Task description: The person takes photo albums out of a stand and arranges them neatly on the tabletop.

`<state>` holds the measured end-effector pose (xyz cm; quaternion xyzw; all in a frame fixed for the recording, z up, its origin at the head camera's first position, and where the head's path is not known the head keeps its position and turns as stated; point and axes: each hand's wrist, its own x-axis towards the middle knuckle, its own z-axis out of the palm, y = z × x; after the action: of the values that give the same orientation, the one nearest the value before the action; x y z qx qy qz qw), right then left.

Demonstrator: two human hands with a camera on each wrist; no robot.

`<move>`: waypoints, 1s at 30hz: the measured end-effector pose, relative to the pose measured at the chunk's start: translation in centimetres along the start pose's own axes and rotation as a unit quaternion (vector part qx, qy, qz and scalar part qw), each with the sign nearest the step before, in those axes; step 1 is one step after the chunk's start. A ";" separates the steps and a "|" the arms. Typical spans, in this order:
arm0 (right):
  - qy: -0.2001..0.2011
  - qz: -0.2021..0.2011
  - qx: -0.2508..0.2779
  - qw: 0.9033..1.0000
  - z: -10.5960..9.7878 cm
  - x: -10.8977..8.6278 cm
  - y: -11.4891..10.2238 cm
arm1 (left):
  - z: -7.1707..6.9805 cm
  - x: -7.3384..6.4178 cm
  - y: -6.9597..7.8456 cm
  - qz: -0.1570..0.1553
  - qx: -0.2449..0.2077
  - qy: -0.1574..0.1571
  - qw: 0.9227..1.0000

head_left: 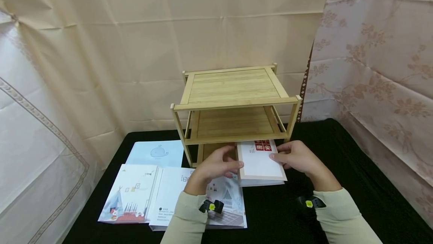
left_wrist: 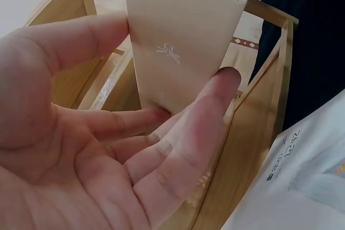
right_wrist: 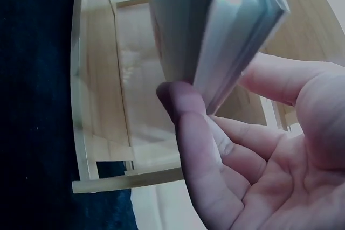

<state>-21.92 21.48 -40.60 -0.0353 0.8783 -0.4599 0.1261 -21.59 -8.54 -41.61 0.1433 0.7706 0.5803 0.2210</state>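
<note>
A thick book [head_left: 260, 165] with a white cover and a red printed square is held between both hands, its far end reaching in beneath the middle shelf of a wooden rack [head_left: 233, 86]. At the left edge, my left hand [head_left: 218, 165] grips it by its beige spine [left_wrist: 180, 41], with thumb and fingers on opposite sides. My right hand [head_left: 297, 157] pinches the right edge, thumb on the cover and fingers underneath. The page edges [right_wrist: 232, 41] show in the right wrist view. Whether the book touches the bottom shelf is hard to tell.
Left of the rack lie a pale blue book [head_left: 155, 152] with a whale drawing, a white book with a tent picture [head_left: 128, 195], another white book [head_left: 169, 195] and a grey-toned book [head_left: 230, 210]. Black cloth [head_left: 270, 214] covers the table; curtains [head_left: 135, 48] hang behind.
</note>
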 end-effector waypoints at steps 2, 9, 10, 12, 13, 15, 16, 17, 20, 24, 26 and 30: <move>-0.012 0.003 0.006 1.000 -0.1 -0.1 0.1 | 0.0 0.0 0.0 -0.006 -0.002 0.002 1.000; -0.046 0.021 0.006 0.999 -0.8 -0.5 0.5 | 0.2 0.1 0.0 -0.031 0.007 -0.001 0.999; -0.049 0.023 0.003 0.999 -0.8 -0.5 0.5 | 0.3 0.1 0.0 -0.033 0.011 -0.003 0.999; -0.055 0.024 -0.006 0.998 -0.9 -0.6 0.6 | 0.4 0.1 0.0 -0.034 0.017 -0.009 0.999; -0.057 0.028 -0.010 0.998 -1.0 -0.6 0.6 | 0.4 0.1 0.0 -0.035 0.019 -0.013 0.999; -0.060 0.037 -0.022 0.997 -1.0 -0.6 0.6 | 0.5 0.0 -0.1 -0.033 0.023 -0.019 0.999; -0.063 0.040 -0.028 0.997 -1.0 -0.6 0.6 | 0.5 0.0 -0.1 -0.032 0.026 -0.022 0.999; -0.067 0.041 -0.035 0.996 -1.0 -0.6 0.6 | 0.6 -0.1 -0.1 -0.033 0.027 -0.024 0.999; -0.072 0.043 -0.051 0.995 -1.0 -0.8 0.6 | 0.8 -0.1 -0.1 -0.038 0.027 -0.035 0.998; -0.087 0.025 -0.077 0.993 -1.0 -1.0 0.8 | 1.1 0.0 -0.2 -0.042 0.023 -0.058 0.997; -0.103 0.013 -0.091 0.990 -1.0 -1.1 0.9 | 1.4 0.1 -0.3 -0.044 0.026 -0.071 0.996; -0.129 0.008 -0.113 0.985 -0.9 -1.3 1.1 | 1.9 0.1 -0.4 -0.051 0.036 -0.087 0.994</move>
<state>-20.84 23.08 -40.77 -0.1014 0.9012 -0.3484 0.2370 -20.75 -7.01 -42.42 0.1611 0.7752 0.5255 0.3113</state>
